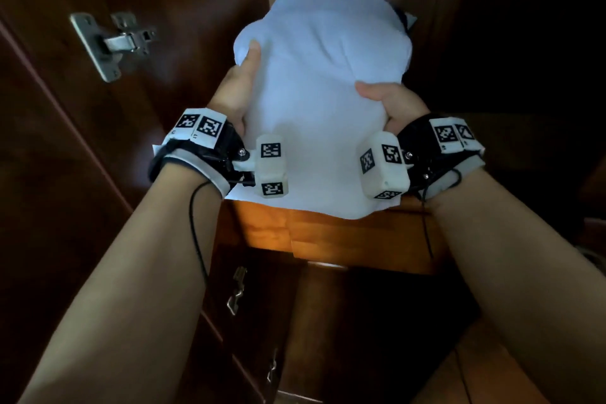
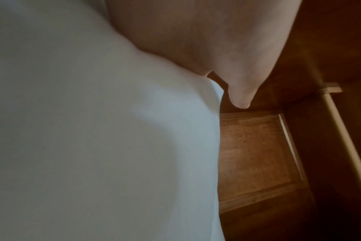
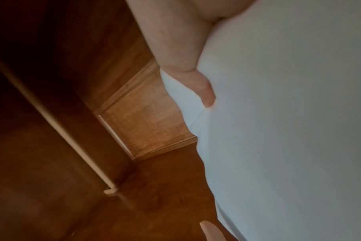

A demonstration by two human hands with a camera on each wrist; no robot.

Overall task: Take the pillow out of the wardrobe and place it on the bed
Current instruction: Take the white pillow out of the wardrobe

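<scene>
A white pillow (image 1: pixel 314 102) is held up between both hands in front of the open wooden wardrobe (image 1: pixel 328 233). My left hand (image 1: pixel 241 82) grips its left edge, thumb lying on top of the fabric. On the right edge my right hand (image 1: pixel 383 100) grips it, thumb pressed into the cloth. The pillow (image 2: pixel 103 138) fills most of the left wrist view beside the left hand (image 2: pixel 216 48). It also fills the right half of the right wrist view, pillow (image 3: pixel 289 130) with a finger of the right hand (image 3: pixel 192 76) sunk into it. No bed is in view.
The wardrobe door (image 1: pixel 98 141) stands open at the left with a metal hinge (image 1: pixel 114 43). A lit wooden shelf front (image 1: pixel 328 233) lies below the pillow. A pale hanging rail (image 2: pixel 340 130) crosses the wardrobe's dark interior. The right side is dark.
</scene>
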